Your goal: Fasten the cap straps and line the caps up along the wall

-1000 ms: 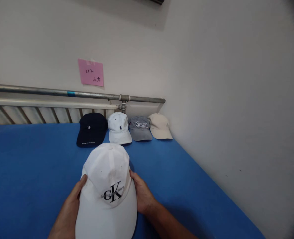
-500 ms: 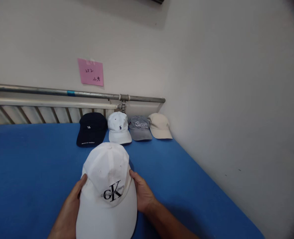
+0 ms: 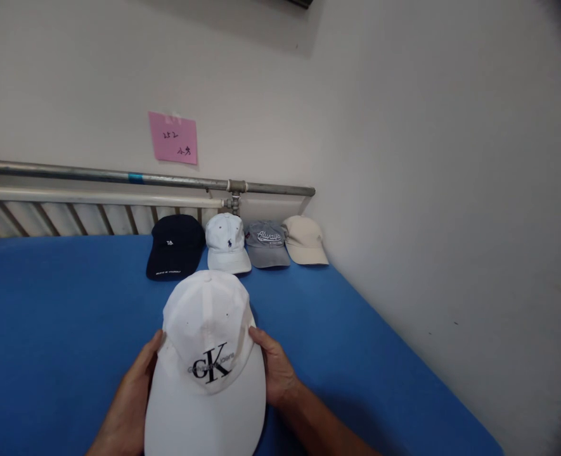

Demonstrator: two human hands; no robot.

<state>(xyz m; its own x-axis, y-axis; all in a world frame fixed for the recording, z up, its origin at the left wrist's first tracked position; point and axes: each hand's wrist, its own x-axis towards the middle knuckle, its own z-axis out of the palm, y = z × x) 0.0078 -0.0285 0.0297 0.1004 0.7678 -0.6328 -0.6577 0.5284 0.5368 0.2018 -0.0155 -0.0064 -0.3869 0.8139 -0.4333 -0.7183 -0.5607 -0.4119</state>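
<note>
At either side, left fingers (image 3: pixel 154 344) and right fingers (image 3: pixel 264 341), closed, grip a white cap (image 3: pixel 206 386).

Head view, forward and down

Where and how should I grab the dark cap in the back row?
The dark cap is probably best pinched by its brim, thumb on top, coming from the front left. The brim points toward you, and it's the leftmost cap, while a small white cap sits close on its right and the radiator is behind.
</note>
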